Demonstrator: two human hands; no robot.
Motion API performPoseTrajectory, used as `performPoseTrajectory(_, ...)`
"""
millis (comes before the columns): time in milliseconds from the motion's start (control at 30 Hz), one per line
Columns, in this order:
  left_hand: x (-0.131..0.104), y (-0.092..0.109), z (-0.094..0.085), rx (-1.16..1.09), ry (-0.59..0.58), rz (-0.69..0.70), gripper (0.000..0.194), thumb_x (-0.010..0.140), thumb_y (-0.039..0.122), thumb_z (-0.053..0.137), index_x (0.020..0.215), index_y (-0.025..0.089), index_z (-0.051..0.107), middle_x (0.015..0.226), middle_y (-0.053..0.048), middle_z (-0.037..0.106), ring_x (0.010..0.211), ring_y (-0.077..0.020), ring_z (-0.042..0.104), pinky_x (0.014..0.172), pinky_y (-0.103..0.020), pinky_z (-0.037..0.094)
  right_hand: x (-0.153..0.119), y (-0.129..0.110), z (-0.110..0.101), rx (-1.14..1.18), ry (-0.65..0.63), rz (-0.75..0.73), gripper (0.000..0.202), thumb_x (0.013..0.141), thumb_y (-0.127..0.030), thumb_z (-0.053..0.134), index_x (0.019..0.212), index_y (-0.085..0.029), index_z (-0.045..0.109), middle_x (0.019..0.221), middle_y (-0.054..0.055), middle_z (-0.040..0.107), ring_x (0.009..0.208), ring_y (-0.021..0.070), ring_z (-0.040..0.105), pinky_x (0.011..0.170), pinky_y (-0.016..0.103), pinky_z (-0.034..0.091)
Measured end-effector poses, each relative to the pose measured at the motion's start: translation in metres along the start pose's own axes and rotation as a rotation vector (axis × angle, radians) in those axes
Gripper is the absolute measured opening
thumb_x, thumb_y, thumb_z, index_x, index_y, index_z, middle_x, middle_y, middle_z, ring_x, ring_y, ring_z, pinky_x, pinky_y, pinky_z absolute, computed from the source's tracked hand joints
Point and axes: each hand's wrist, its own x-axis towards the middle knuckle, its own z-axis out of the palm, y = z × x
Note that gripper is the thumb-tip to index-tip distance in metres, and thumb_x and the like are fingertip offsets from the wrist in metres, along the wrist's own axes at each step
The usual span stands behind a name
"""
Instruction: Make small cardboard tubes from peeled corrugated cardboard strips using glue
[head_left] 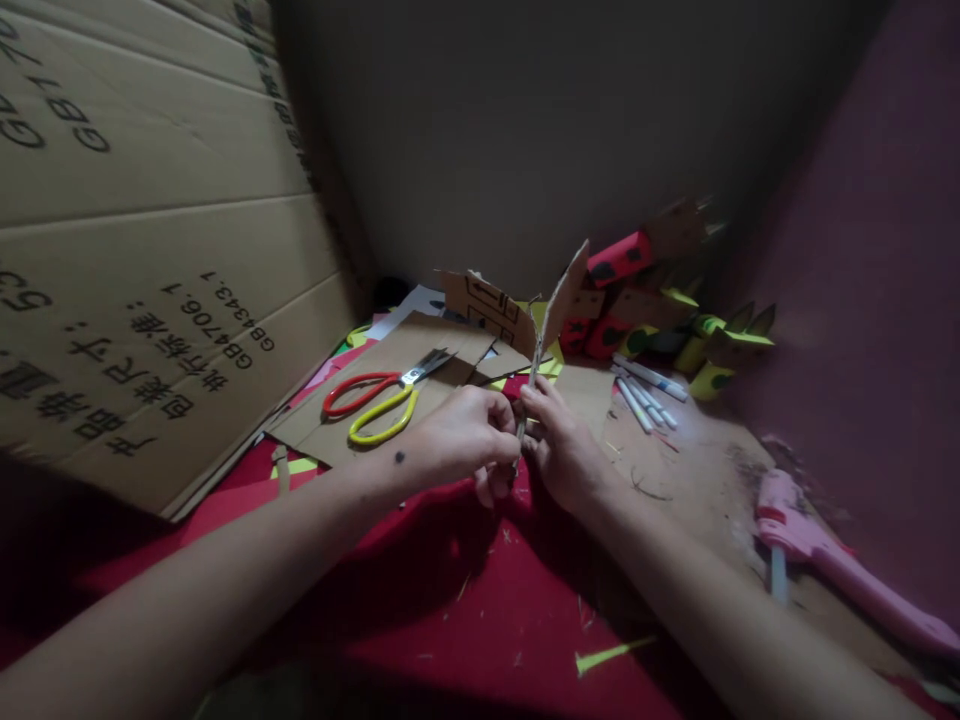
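Note:
Above the red table cover, my left hand [465, 430] and my right hand [566, 445] meet at a cut piece of cardboard [564, 300]. It stands upright, seen nearly edge-on, with its upper part leaning right. My left fingers pinch its lower edge from the left side. From the right side, the fingers of my right hand press against the same piece. Just behind is cardboard with printed black marks [491, 305]; whether the two are joined I cannot tell. Scissors [382, 400] with one red and one yellow handle lie left of my hands on a flat cardboard sheet [435, 335].
A large printed cardboard panel [150, 230] leans along the left. Several markers [649, 390] lie right of my hands, before red and yellow paper-and-cardboard figures [619, 260]. A pink glue gun [817, 545] rests at right. A yellow paper strip [611, 657] lies near the front.

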Motion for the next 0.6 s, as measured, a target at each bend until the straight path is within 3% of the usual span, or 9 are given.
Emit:
performPoseTrajectory(167, 0.000, -0.014, -0.003, -0.072, -0.026, -0.010, 0.017, 0.062, 0.006, 0.051, 0.076, 0.016, 0.047, 0.049, 0.001, 0.061, 0.040, -0.0156, 0.060, 0.036, -0.024, 0.050, -0.012, 0.005, -0.005, -0.017, -0.030, -0.025, 0.062, 0.071, -0.026, 0.068, 0.127, -0.030, 0.044, 0.102, -0.001, 0.067, 0.096, 0.0185, 0.061, 0.084, 0.031, 0.047)
performPoseTrajectory(367, -0.003, -0.022, 0.001, -0.116, -0.066, 0.005, 0.028, 0.065, 0.008, 0.048, 0.091, 0.017, 0.043, 0.054, 0.002, 0.061, 0.043, -0.0169, 0.061, 0.040, -0.027, 0.051, -0.017, 0.010, -0.004, 0.008, -0.070, -0.034, 0.062, 0.072, -0.024, 0.069, 0.128, -0.030, 0.045, 0.112, 0.002, 0.064, 0.098, 0.0197, 0.061, 0.082, 0.032, 0.049)
performPoseTrajectory(500, -0.007, -0.019, 0.007, 0.087, 0.032, 0.056, 0.016, 0.070, 0.013, 0.046, 0.085, 0.019, 0.042, 0.050, 0.003, 0.058, 0.039, -0.0156, 0.058, 0.035, -0.022, 0.045, -0.015, 0.013, -0.008, -0.002, -0.062, -0.003, 0.064, 0.073, -0.024, 0.068, 0.132, -0.028, 0.042, 0.111, 0.003, 0.065, 0.093, 0.0196, 0.062, 0.079, 0.033, 0.049)
performPoseTrajectory(600, -0.006, -0.022, 0.011, 0.234, 0.149, 0.122, 0.013, 0.069, 0.010, 0.046, 0.075, 0.020, 0.041, 0.046, 0.005, 0.054, 0.034, -0.0123, 0.054, 0.031, -0.018, 0.037, -0.016, 0.013, -0.008, -0.034, -0.049, -0.020, 0.059, 0.072, -0.023, 0.069, 0.127, -0.026, 0.048, 0.107, 0.003, 0.066, 0.092, 0.0192, 0.062, 0.081, 0.032, 0.048)
